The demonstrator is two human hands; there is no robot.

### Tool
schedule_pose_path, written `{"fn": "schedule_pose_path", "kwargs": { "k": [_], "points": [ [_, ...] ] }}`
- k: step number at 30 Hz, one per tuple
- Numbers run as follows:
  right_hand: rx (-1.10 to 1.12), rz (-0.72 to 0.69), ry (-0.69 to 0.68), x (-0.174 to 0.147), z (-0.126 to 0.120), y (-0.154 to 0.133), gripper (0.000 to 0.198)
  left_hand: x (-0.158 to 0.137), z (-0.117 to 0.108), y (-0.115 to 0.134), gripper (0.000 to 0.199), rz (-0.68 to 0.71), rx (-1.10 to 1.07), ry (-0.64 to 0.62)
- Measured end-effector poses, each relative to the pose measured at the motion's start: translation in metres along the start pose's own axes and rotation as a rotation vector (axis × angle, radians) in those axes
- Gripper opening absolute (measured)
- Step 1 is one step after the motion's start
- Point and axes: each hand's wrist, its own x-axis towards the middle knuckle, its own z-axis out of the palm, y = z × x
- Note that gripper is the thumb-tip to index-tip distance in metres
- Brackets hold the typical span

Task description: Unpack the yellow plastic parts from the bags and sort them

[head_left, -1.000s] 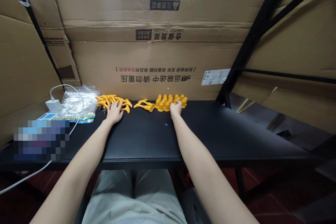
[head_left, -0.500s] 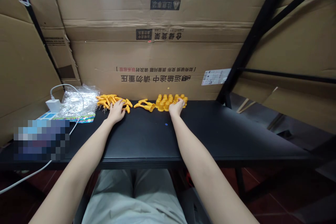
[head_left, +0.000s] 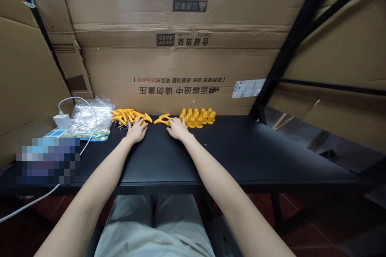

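Person's left hand (head_left: 138, 131) at the right edge of heaped orange pieces (head_left: 124, 113), right hand (head_left: 178, 129) at loose pieces (head_left: 163, 122) beside yellow cups (head_left: 199, 121) (whether either grips, one cannot tell), black worktop (head_left: 163, 162) stretching from both to its front edge.

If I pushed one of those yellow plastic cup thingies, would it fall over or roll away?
A yellow, cup-shaped, plastic-looking piece would probably slide before tipping, because its wider end is down. Knocked over, it might roll, since its sides look round. Pushed sideways, it could bump the matching yellow pieces standing close by.
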Motion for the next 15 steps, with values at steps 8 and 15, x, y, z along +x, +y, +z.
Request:
{"fn": "schedule_pose_path", "kwargs": {
  "k": [8,15],
  "points": [
    [-0.044,0.019,0.000,-0.0020,0.0008,-0.0001,0.025,0.0020,0.0043,-0.0024,0.049,-0.030,-0.018,-0.018],
    [-0.093,0.084,-0.024,-0.0025,0.0013,-0.0068,0.027,0.0076,0.0085,-0.0082,0.051,-0.049,-0.067,-0.036]
  ]
}}
